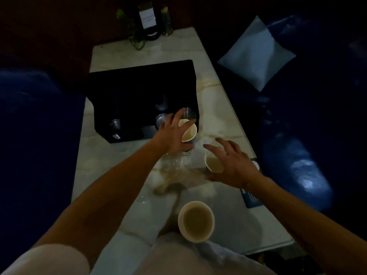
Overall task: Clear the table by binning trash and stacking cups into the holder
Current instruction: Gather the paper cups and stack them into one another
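Observation:
The scene is dim. My left hand [171, 133] grips a white paper cup [188, 132] from the side, tilted, just in front of the near right corner of a black holder box [139, 84]. My right hand [231, 162] wraps around a second paper cup [213, 164] standing on the marble table [111, 161]. A third paper cup [196, 221] stands upright close to the near edge. Clear plastic cups [174, 160] lie between my hands, faint and hard to make out. Several glassy items [116, 124] sit inside the black box.
A plant [135, 36], a card stand [148, 18] and a small vase [166, 22] stand at the table's far end. A dark booklet [251, 197] lies at the right edge. Blue sofas flank the table; a pale cushion [256, 54] rests on the right one.

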`<action>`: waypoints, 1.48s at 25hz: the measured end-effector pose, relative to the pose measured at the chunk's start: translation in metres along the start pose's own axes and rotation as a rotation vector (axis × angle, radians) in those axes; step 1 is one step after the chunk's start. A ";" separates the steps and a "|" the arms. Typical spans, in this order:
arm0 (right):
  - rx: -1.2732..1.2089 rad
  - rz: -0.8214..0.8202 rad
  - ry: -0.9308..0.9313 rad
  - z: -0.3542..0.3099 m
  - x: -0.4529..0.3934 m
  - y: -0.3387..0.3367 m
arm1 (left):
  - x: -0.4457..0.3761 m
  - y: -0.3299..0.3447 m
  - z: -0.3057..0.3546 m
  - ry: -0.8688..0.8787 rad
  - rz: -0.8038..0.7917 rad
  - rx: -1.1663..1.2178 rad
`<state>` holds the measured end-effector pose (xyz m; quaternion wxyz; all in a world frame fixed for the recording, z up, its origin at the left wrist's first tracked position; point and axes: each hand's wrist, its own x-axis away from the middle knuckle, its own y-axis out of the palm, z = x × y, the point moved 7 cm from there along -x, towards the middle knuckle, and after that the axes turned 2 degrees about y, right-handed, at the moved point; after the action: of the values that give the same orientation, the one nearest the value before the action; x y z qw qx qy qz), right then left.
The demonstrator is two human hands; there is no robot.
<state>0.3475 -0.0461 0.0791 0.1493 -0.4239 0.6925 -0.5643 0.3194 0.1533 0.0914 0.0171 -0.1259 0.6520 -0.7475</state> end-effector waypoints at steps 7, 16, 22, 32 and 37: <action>0.068 0.101 -0.121 -0.004 -0.003 0.024 | -0.005 0.027 -0.004 -0.071 -0.062 0.120; 0.005 0.131 -0.037 0.005 0.016 0.026 | 0.048 -0.015 0.008 -0.090 0.217 0.383; -0.112 0.163 -0.011 0.009 0.045 0.030 | 0.126 -0.062 0.028 0.066 0.215 0.540; -0.073 0.145 0.019 0.009 0.067 0.040 | 0.214 -0.085 0.068 0.194 0.159 0.526; -0.075 0.178 0.076 0.010 0.079 0.046 | 0.221 -0.059 0.083 0.218 0.158 0.442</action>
<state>0.2881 -0.1115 0.0559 0.1564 -0.3442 0.7533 -0.5381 0.1307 0.0394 0.1956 0.0325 0.0135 0.4785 -0.8774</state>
